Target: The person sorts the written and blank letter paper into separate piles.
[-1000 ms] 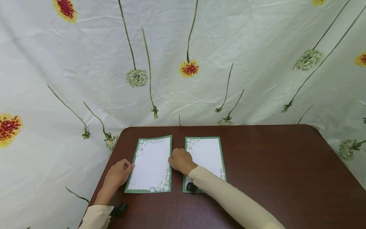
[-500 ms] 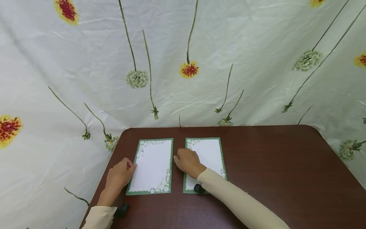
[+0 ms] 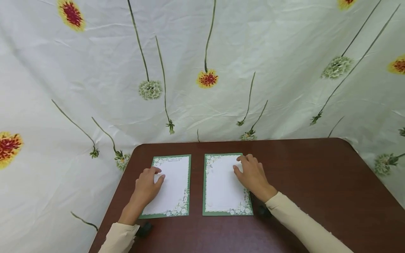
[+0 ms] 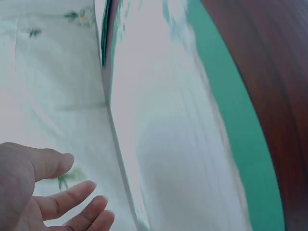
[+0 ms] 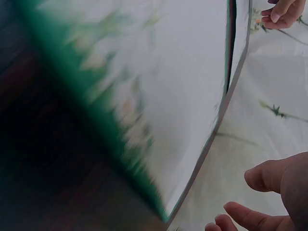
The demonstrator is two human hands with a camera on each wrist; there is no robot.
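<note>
Two white paper sheets with green borders and printed flowers lie side by side on the table. Over the left edge of the left sheet (image 3: pixel 174 186) hovers my left hand (image 3: pixel 147 186), fingers loosely spread and holding nothing. My right hand (image 3: pixel 253 175) is over the right edge of the right sheet (image 3: pixel 221 189), its thumb and fingers apart with nothing between them. Both wrist views show a gap between thumb and fingers, the left fingers (image 4: pixel 72 199) and the right fingers (image 5: pixel 250 216) bent slightly. Whether any fingertip touches paper, I cannot tell.
The dark brown table (image 3: pixel 310 175) extends far to the right of the sheets, and a strip of it separates them. Behind it hangs a pale cloth (image 3: pixel 284 88) printed with flowers and stems. A dark wrist device (image 3: pixel 145 229) sits under my left wrist.
My right hand has moved right, from the gap between the sheets to the right sheet's far edge, and its fingers have spread. My left hand has let go of the left sheet's edge and opened above it.
</note>
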